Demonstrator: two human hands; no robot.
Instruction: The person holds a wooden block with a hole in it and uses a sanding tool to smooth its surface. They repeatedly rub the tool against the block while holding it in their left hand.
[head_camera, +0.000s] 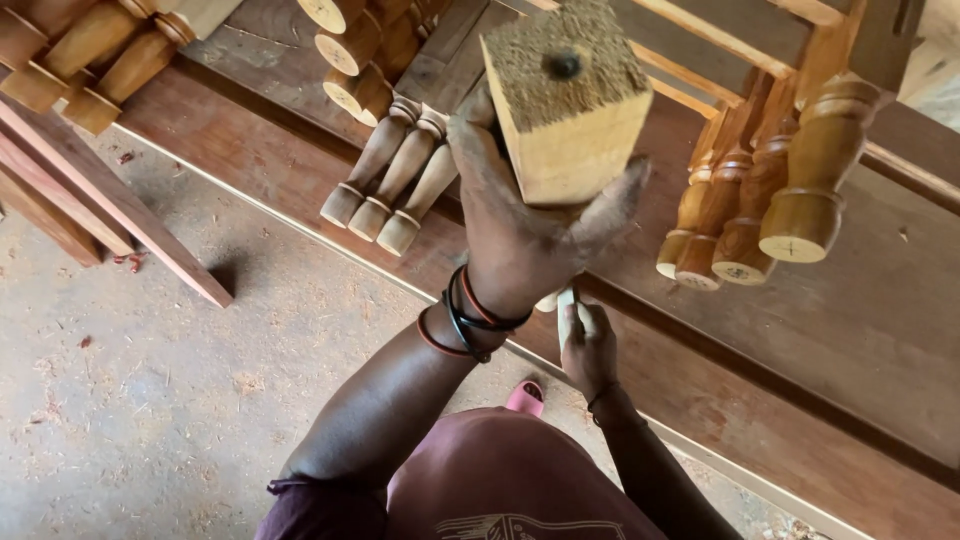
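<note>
A pale square wooden block (565, 95), its sawn end dotted with one dark hole, is being raised toward the camera, the left hand (520, 225) wrapping its fingers closed around it. Below, the right hand (587, 345) is pinching a small pale piece (566, 303) beside the long reddish table (850, 330), with turned legs (400, 180) lying on it.

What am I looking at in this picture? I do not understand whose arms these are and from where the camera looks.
The camera sits on a person's head and looks down, so both arms are that person's own. The left hand grips a square wooden block, its sawdust-covered end with a dark hole facing the camera. The right hand is lower, holding a small pale thing, too hidden to name. Behind lie turned wooden legs on long boards. Below is a dusty floor.
</note>
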